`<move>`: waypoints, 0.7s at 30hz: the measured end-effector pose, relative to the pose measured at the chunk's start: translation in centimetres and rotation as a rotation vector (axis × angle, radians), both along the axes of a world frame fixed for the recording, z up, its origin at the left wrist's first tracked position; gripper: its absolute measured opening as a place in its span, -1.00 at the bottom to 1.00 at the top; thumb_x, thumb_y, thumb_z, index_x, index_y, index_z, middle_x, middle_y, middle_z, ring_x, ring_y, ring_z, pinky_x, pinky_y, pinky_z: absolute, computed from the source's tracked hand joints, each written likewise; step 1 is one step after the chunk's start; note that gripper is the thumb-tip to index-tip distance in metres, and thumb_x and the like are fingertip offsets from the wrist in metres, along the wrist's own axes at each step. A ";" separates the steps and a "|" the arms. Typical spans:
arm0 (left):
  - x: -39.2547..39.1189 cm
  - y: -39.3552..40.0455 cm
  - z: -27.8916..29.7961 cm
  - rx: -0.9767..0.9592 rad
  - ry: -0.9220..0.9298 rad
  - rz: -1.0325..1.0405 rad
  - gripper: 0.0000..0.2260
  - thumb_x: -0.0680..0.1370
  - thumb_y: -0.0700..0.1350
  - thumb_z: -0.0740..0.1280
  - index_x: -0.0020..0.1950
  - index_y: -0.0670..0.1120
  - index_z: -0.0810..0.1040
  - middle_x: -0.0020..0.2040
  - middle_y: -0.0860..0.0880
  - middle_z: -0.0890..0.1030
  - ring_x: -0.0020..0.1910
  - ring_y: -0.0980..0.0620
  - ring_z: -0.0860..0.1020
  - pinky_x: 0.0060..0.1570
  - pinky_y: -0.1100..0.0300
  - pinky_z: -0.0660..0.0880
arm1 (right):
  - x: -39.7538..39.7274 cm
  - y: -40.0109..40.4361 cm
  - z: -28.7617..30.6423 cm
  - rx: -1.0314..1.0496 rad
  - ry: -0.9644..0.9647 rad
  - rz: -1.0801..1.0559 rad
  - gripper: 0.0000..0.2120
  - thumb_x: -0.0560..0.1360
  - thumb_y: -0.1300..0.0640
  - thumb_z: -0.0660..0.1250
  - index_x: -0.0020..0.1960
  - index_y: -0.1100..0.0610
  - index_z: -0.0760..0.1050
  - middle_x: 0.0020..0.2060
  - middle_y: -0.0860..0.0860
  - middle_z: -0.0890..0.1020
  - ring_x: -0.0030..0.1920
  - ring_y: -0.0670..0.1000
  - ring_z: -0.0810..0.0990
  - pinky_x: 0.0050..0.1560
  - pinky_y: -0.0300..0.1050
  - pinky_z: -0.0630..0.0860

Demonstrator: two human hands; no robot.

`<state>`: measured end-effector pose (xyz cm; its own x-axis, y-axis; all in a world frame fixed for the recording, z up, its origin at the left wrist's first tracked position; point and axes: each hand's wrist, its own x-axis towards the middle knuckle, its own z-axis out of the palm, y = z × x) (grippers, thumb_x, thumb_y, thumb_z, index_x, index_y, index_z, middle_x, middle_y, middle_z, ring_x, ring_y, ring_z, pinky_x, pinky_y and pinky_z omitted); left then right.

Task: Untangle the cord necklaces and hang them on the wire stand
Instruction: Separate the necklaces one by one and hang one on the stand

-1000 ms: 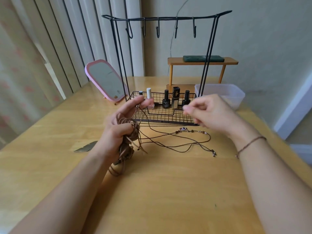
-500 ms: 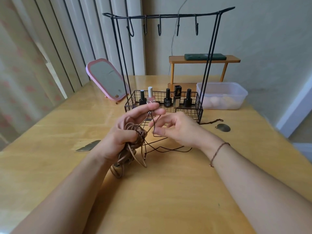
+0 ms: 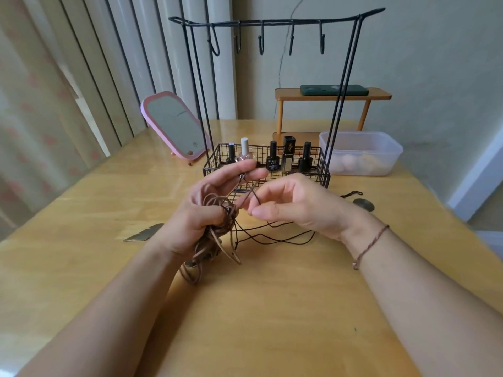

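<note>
Both hands have barely moved: left hand (image 3: pixel 201 213) grips one cord bundle (image 3: pixel 217 235) hanging lengthwise downward before the five-hook stand (image 3: pixel 272 23); right hand (image 3: pixel 294 208) pinches one dark cord (image 3: pixel 253 193).

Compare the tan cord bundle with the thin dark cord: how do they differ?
The tan cord bundle is flat, pale brown and bunched in the left hand; the thin dark cord is round, near black and trails loosely over the table. The right hand pinches the dark cord. Both remain unhung.

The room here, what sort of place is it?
Probably a home dressing table: a pink mirror, nail polish bottles in the wire stand and vertical blinds beside it.
</note>
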<state>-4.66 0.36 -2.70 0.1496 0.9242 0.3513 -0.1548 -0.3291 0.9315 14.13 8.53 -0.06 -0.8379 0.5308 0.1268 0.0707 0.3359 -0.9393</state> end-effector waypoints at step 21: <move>-0.1 0.1 -0.1 0.001 0.039 0.118 -0.26 0.25 -0.38 0.24 0.47 -0.13 0.40 0.39 -0.08 0.54 -0.21 -0.02 0.34 -0.36 0.05 0.14 | -0.3 -1.4 0.8 -0.108 -0.054 -0.034 -0.65 0.51 0.27 0.44 -0.22 0.09 0.27 -0.18 0.05 0.60 -0.19 0.06 0.56 -0.16 -0.04 0.50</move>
<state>-4.76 0.46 -2.82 0.0540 0.9358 0.3484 -0.0784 -0.3438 0.9358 13.86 7.09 0.75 -0.8233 0.5671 0.0230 0.1314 0.2299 -0.9643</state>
